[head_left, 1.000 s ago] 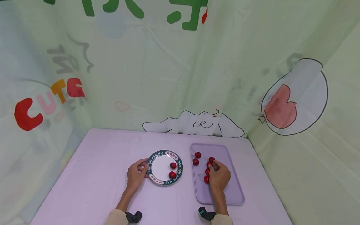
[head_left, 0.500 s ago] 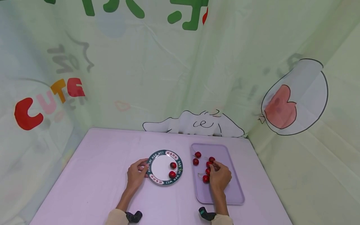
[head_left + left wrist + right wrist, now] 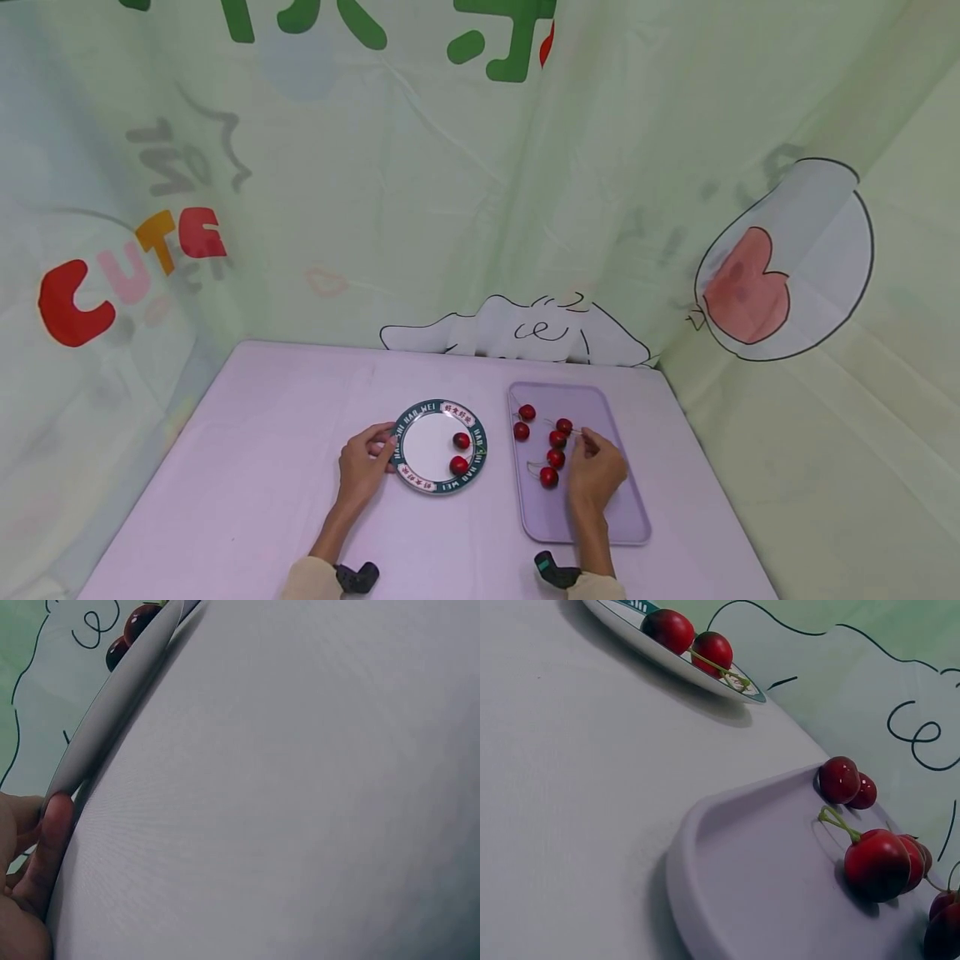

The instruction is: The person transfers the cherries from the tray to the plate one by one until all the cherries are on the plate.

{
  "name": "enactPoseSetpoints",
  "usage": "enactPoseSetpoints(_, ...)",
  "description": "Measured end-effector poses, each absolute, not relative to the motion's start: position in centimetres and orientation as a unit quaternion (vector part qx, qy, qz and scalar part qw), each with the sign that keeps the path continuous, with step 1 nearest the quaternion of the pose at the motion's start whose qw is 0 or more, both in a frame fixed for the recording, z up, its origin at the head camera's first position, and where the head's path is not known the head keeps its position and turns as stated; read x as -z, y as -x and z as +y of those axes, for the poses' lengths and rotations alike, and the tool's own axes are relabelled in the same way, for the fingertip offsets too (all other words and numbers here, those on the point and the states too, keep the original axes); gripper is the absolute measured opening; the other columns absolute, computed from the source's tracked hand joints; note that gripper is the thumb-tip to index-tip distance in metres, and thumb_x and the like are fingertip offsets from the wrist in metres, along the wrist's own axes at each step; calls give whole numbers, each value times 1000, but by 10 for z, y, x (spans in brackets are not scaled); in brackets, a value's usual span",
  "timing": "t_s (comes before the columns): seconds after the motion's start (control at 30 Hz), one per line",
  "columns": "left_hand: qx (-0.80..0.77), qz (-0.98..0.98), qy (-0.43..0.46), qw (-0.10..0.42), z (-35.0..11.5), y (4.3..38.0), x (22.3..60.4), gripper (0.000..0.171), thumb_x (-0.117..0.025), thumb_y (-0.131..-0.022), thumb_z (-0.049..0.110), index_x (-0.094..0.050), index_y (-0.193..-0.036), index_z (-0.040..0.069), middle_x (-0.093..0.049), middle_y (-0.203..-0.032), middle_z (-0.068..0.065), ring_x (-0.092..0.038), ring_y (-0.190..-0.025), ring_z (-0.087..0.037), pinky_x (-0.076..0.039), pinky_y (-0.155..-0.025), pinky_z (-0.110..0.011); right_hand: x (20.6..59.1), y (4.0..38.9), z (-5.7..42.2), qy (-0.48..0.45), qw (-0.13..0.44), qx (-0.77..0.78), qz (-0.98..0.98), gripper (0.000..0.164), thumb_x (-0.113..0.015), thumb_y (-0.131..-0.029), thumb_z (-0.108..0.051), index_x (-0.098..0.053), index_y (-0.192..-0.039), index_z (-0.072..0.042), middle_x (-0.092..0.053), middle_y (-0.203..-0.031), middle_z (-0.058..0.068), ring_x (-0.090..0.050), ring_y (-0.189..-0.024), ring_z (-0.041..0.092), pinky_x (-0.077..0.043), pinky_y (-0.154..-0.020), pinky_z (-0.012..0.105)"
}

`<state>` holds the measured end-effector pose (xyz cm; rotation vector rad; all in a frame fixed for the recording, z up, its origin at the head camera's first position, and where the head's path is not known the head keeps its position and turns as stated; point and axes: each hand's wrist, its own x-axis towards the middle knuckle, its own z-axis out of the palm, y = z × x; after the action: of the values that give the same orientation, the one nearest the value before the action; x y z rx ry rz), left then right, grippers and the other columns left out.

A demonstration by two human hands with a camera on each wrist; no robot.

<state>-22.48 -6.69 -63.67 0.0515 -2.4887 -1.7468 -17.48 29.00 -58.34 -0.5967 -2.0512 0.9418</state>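
My left hand [image 3: 363, 467] grips the left rim of a round white plate [image 3: 427, 446] with a dark green lettered border; its fingers also show at the plate's edge [image 3: 101, 712] in the left wrist view. Two red cherries [image 3: 461, 441] lie on the right part of the plate. Over a lilac tray [image 3: 540, 521], my right hand [image 3: 595, 475] has thumb and index finger together at the end of a thin stem, beside a cherry [image 3: 564, 426]. Several more cherries [image 3: 549, 477] lie on the tray, some with green stems [image 3: 844, 823]. The right wrist view does not show the hand.
Plate and tray stand side by side on a pale table [image 3: 262, 467], with a gap between them. The tray has a raised rim [image 3: 682, 877]. A printed curtain [image 3: 450, 208] hangs behind and along both sides of the table.
My right hand has shifted a little right, away from the row of cherries, and a stem now shows between it and them. The left hand and plate stay put.
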Motion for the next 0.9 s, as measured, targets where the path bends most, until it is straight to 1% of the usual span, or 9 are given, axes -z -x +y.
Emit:
enactPoseSetpoints(0.23,574,-817,-15,47,-68,224,636,34,-72,-105,11,-73,-139,9,-77,-111,-14,-68,-63,-10,-56,-58,-18,585,172,294,256,388,-375,-802,16,-74,-95,7,-82,-109,9,-81,-98,28,-76,-81,40,-35,-66,-1)
enactPoseSetpoints(0.37,572,-819,-14,46,-68,225,636,34,-72,-106,12,-73,-140,9,-77,-111,-13,-68,-62,-9,-56,-58,-17,584,171,296,266,390,-370,-800,15,-74,-96,6,-82,-109,8,-81,-96,28,-77,-81,42,-34,-66,-1)
enactPoseSetpoints(0.43,570,-820,-15,47,-68,226,636,34,-72,-106,12,-73,-140,10,-77,-110,-13,-68,-62,-10,-55,-58,-17,583,170,297,270,395,-370,-797,15,-74,-96,5,-83,-109,7,-81,-95,28,-77,-80,40,-34,-65,-2)
enactPoseSetpoints(0.5,570,-820,-15,46,-68,225,636,34,-72,-106,12,-73,-139,10,-77,-110,-13,-68,-63,-10,-55,-58,-17,581,169,298,272,402,-378,-789,15,-75,-96,5,-83,-108,7,-81,-95,29,-75,-74,30,-35,-65,-3)
enactPoseSetpoints(0.63,572,-819,-14,46,-68,226,636,34,-72,-105,11,-73,-139,10,-77,-110,-13,-68,-63,-10,-55,-58,-17,580,169,302,275,411,-407,-768,15,-75,-96,3,-84,-108,6,-81,-98,29,-62,-68,-10,-39,-66,-5)
enactPoseSetpoints(0.7,574,-818,-15,45,-68,226,636,34,-72,-105,11,-73,-139,10,-77,-111,-13,-68,-63,-10,-56,-58,-17,582,169,305,276,412,-424,-758,14,-76,-96,3,-84,-108,6,-81,-100,29,-52,-67,-25,-41,-66,-6)
enactPoseSetpoints(0.8,576,-816,-16,45,-68,226,636,34,-72,-105,10,-74,-139,10,-77,-111,-14,-68,-63,-10,-56,-58,-17,585,170,309,276,414,-445,-745,14,-77,-95,3,-83,-108,7,-81,-101,30,-51,-67,-32,-43,-66,-5)
enactPoseSetpoints(0.87,576,-816,-15,45,-69,226,636,34,-72,-105,11,-73,-139,10,-77,-111,-14,-68,-63,-10,-56,-58,-17,585,170,310,278,414,-460,-734,14,-78,-94,4,-83,-106,8,-81,-100,30,-54,-66,-30,-46,-65,-4)
enactPoseSetpoints(0.9,576,-816,-14,45,-69,226,636,34,-72,-105,11,-73,-139,10,-77,-111,-14,-68,-63,-9,-56,-58,-17,584,169,310,280,415,-473,-725,14,-79,-93,4,-83,-106,8,-82,-97,26,-56,-65,-27,-48,-64,-2)
